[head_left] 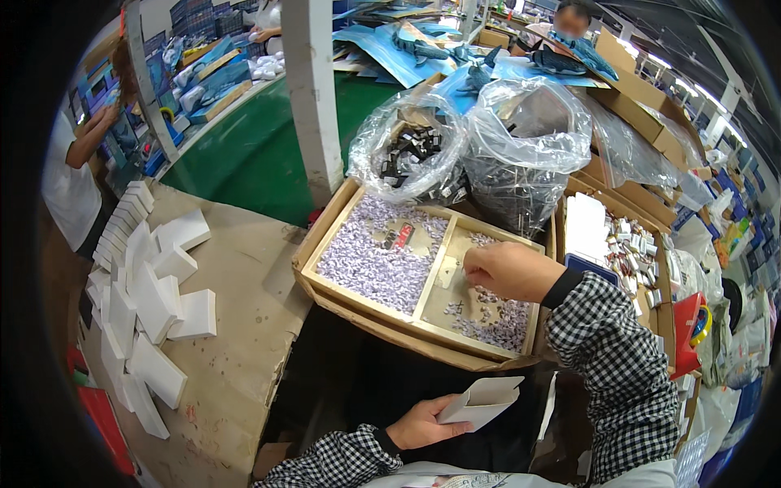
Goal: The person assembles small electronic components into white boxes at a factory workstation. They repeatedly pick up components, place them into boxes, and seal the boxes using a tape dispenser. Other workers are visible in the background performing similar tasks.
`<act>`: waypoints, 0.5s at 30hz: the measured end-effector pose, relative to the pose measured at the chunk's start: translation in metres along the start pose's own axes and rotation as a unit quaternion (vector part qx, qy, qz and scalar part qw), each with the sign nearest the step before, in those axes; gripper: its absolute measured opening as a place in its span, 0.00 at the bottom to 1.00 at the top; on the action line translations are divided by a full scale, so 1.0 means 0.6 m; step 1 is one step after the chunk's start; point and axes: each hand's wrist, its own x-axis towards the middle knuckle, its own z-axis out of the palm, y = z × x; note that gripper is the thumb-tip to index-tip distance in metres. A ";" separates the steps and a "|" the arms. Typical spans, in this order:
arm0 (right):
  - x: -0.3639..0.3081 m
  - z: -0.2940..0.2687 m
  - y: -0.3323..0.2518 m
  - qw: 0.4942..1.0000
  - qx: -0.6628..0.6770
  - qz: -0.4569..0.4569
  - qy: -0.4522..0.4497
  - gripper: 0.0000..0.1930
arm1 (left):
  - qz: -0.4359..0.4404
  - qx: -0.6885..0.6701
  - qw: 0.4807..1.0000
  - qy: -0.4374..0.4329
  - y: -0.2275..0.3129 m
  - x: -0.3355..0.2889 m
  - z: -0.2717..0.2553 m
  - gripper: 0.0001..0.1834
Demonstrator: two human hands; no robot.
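Observation:
A small white cardboard box [482,407] with its end flap raised is gripped in my left hand [423,423], low in front of me. My right hand [512,272] is over the right compartment of a divided wooden tray [434,268]. Its fingertips are bent together and point down; what they hold, if anything, is hidden. Small pale-purple pieces [508,321] lie scattered in that compartment, thickest along its near side. The left compartment is spread with many more purple pieces [366,272], around a small red-and-black item [399,236].
White boxes [150,301] are heaped on the brown tabletop [244,325] at left. Behind the tray stand clear bags with black parts [413,150] and a grey-looking filling [521,175]. A carton of small white parts [630,252] sits at right, near a white post [311,98]. Other people work farther off.

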 end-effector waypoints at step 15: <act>0.188 0.053 -0.014 0.983 -0.026 -0.076 0.165 0.07 | -0.009 -0.015 1.000 0.000 -0.051 0.006 -0.010 0.32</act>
